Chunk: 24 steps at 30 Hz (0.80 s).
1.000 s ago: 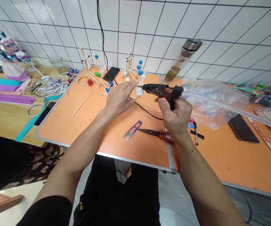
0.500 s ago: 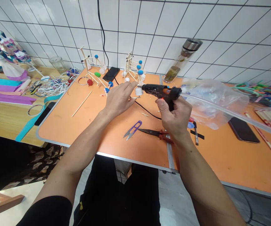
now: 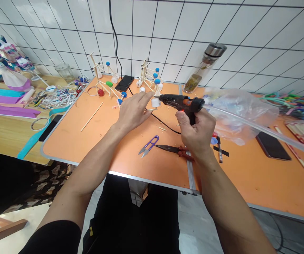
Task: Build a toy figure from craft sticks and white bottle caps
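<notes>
My right hand [image 3: 197,131] is wrapped round the grip of a black hot glue gun [image 3: 175,101], whose small red light glows. A long clear glue stick [image 3: 249,123] sticks out of its back. The nozzle meets a wooden-stick model [image 3: 152,84] with blue balls and white caps, right by a white cap [image 3: 155,102]. Palm down, my left hand [image 3: 134,111] grips the near end of this model between fingers and thumb; the exact hold is partly hidden. A second stick model [image 3: 109,84] with blue, green and red balls stands to the left.
Purple thread snips [image 3: 149,146] and red-handled scissors [image 3: 171,149] lie in front on the orange table [image 3: 88,148]. A loose wooden stick [image 3: 92,116] is left. Phones, a marker [image 3: 219,150], a plastic bag [image 3: 241,113] and a glass bottle [image 3: 204,68] stand around. A black cable crosses behind.
Almost nothing differs; the glue gun and my right hand have shifted very slightly. My left hand stays in place.
</notes>
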### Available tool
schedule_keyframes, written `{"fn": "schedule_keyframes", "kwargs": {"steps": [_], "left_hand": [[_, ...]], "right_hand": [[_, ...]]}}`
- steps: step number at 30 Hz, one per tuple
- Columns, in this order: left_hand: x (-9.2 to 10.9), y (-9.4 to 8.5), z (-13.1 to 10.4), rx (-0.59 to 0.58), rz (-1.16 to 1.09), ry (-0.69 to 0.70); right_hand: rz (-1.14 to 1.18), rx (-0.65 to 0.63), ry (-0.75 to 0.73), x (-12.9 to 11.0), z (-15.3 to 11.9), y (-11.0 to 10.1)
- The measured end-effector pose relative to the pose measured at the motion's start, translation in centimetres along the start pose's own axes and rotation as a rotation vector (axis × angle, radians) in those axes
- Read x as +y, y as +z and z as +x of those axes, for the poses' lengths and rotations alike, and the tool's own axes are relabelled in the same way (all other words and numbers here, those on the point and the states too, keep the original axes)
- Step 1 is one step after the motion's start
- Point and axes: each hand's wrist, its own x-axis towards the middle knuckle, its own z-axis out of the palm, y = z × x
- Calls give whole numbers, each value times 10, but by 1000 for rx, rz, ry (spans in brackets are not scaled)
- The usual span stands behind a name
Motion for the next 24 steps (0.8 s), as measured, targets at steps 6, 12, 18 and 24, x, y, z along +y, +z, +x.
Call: {"fn": "schedule_keyframes", "kwargs": {"steps": [6, 12, 18, 24], "left_hand": [[-1, 0, -1, -6, -10, -16], [-1, 0, -1, 8, -14, -3], [-2, 1, -1, 16, -15, 9], [-3, 2, 0, 28, -18, 16]], "right_hand": [[4, 15, -21, -2, 1, -1], [11, 30, -2, 0, 2, 0], [12, 38, 25, 0, 3, -1], [38, 22, 24, 2, 3, -1]]}}
